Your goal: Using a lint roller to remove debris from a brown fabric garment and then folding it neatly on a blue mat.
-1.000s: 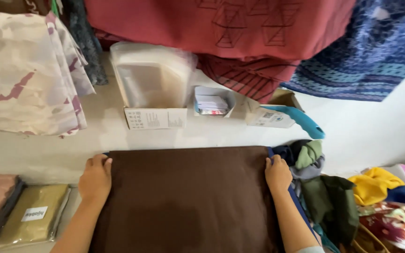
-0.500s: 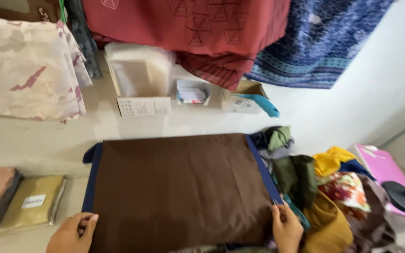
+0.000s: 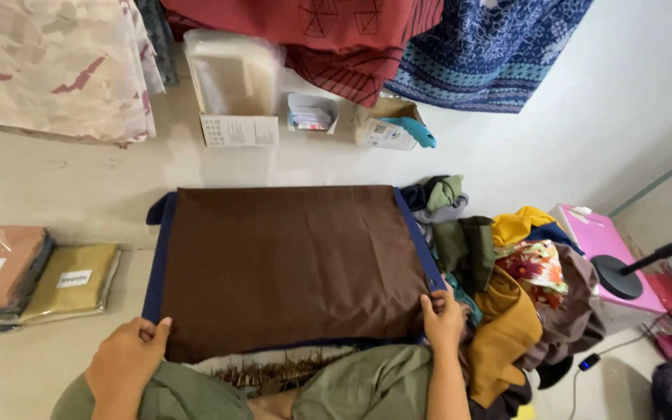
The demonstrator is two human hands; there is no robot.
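Observation:
A brown cloth (image 3: 289,264) lies flat and folded on a dark blue board (image 3: 157,257) on the pale floor. My left hand (image 3: 127,365) grips the cloth's near left corner. At the near right corner my right hand (image 3: 443,319) pinches the cloth and the board's blue edge. Both hands sit at the edge nearest to me, just above my olive green trousers (image 3: 351,385).
A heap of mixed clothes (image 3: 507,280) lies right of the board. Two packed cloths in clear bags (image 3: 33,276) lie at left. A box of clear bags (image 3: 235,85), a small tray and a carton stand behind, under hanging fabrics. A pink box (image 3: 596,237) and lamp stand sit far right.
My hands have slid from the cloth's far corners down to its near corners. The view has tilted back, so the blue board's edges now show.

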